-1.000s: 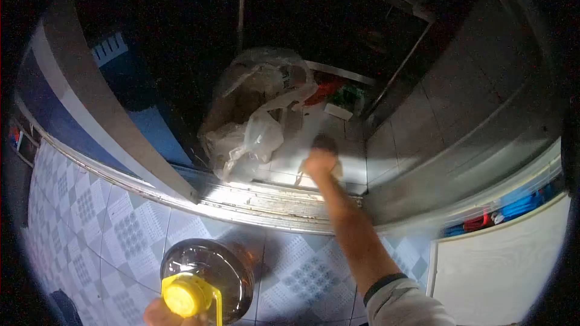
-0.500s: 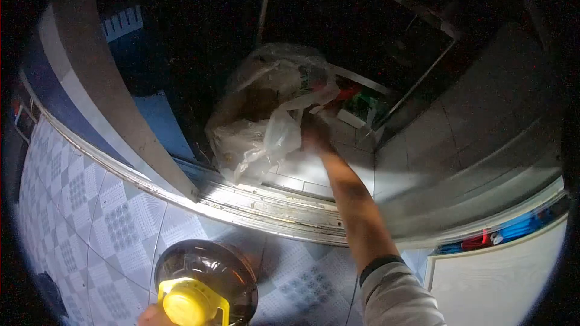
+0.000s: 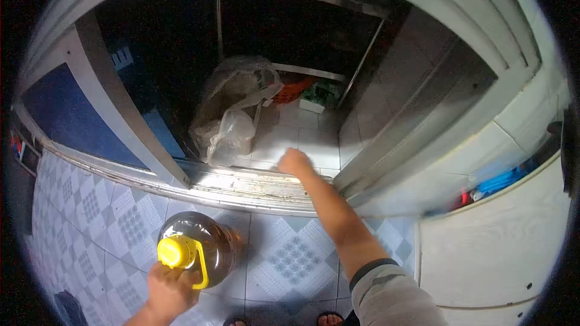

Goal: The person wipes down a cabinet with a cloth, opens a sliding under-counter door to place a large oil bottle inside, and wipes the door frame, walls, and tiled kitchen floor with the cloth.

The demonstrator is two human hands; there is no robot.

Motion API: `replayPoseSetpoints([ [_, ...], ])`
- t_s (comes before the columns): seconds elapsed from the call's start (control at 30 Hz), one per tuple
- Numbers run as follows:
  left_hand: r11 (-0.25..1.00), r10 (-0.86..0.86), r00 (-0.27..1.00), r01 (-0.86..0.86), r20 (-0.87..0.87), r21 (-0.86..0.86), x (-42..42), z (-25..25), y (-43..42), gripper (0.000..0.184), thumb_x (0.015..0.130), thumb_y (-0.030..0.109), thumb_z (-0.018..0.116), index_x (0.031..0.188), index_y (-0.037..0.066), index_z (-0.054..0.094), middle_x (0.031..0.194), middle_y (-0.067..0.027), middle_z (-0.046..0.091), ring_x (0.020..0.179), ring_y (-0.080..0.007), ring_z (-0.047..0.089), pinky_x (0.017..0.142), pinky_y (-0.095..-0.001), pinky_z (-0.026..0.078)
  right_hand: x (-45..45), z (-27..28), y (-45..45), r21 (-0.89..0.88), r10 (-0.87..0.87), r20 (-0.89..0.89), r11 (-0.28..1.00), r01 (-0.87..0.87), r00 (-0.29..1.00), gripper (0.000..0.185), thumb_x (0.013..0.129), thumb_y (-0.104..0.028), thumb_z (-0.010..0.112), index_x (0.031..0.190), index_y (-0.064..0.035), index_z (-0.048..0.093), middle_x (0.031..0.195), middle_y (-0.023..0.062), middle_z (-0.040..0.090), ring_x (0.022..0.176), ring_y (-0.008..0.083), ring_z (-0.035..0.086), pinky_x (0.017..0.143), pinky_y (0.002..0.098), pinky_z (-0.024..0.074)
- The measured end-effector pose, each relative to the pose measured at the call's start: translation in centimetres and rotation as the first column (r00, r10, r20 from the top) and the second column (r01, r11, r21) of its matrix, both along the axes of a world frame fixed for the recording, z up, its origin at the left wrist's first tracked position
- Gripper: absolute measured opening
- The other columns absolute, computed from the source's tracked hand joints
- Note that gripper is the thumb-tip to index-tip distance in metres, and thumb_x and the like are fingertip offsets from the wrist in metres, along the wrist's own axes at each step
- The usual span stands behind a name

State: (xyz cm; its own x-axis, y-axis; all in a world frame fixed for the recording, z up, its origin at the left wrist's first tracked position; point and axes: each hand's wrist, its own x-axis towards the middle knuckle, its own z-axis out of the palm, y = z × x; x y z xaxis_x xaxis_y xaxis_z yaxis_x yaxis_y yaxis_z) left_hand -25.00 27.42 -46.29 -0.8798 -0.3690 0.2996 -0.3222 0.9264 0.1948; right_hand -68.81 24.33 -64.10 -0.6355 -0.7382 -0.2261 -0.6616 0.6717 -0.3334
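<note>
My left hand [image 3: 172,290] is wrapped round the yellow handle of a large clear plastic oil jug [image 3: 226,247]. The jug, with a yellow cap and brownish tint, is above the patterned floor; whether it touches the tiles I cannot tell. My right hand [image 3: 293,162] is over the inner edge of the door sill, fingers curled under, so anything inside them is hidden. To its left, beyond the sill, a crumpled clear plastic bag [image 3: 232,133] rests on white tiles, apart from the hand.
A metal door track [image 3: 254,190] crosses the floor. Beyond it are a red-orange basket [image 3: 294,89], a white container with something green [image 3: 312,105] and a dark metal frame. A pale cabinet [image 3: 489,247] stands at right. My sandalled feet [image 3: 329,319] show at the bottom.
My right hand has drawn back from beside the plastic bag toward the sill. The view has shifted, and my left hand on the jug handle now shows fully.
</note>
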Motion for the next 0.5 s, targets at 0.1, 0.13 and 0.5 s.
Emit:
replayPoseSetpoints([
  [0.1,0.998,-0.023,0.995,0.029,0.101,-0.063,0.2,1.5,-0.1,0.02,0.05,0.014,0.071,0.069,0.017,0.063,0.06,-0.0012,0.056,0.055,-0.0225,0.057,0.054,-0.0373,0.044,-5.0,0.4,5.7,0.316,-0.058,-0.106,0.945,0.089,0.993,0.048,0.072,-0.041,0.068,0.104,-0.0052,0.068,0.109,0.0141,0.066,0.103,0.0303,0.063,0.084,0.0395,0.0518],
  [0.13,0.997,-0.055,0.997,0.057,0.055,-0.047,0.0,0.9,-0.5,0.021,0.05,0.014,0.07,0.069,0.017,0.063,0.061,-0.001,0.055,0.055,-0.0222,0.057,0.054,-0.0371,0.044,-4.1,2.4,6.0,0.367,-0.091,-0.128,0.921,0.132,0.988,0.047,0.074,-0.044,0.067,0.107,-0.0103,0.068,0.115,0.011,0.064,0.106,0.029,0.062,0.084,0.0425,0.0514],
  [0.5,0.995,0.034,0.97,-0.054,-0.24,-0.081,-1.7,-1.6,0.5,0.03,0.065,0.003,0.068,0.054,0.011,0.041,0.05,-0.0043,0.045,0.044,-0.025,0.045,0.046,-0.0369,0.033,-3.7,1.7,4.6,0.3,-0.205,0.018,0.935,0.19,0.979,0.037,0.077,-0.033,0.06,0.109,-0.0161,0.068,0.115,0.0097,0.065,0.108,0.0288,0.061,0.088,0.0454,0.0475],
])
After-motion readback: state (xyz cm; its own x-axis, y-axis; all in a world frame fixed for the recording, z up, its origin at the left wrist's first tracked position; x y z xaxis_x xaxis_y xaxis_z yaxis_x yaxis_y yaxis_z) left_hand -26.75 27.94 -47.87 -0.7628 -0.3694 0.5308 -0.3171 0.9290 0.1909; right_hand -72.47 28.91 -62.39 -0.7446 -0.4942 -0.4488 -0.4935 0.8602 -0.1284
